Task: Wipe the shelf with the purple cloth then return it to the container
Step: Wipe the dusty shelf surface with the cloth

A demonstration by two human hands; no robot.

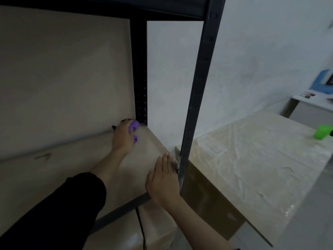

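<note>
While the right hand [163, 179] lies flat and open, holding nothing, on the shelf [68, 170] edge, the left hand [122, 137] ahead of it presses the bunched purple cloth [134, 126], fingers closed on it, into the back corner.

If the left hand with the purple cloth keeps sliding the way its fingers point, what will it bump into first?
Probably the back panel of the shelf. The left hand presses the purple cloth in the far right corner, fingertips almost at the panel, with the black rear post just to its right. Depth is hard to judge.
</note>
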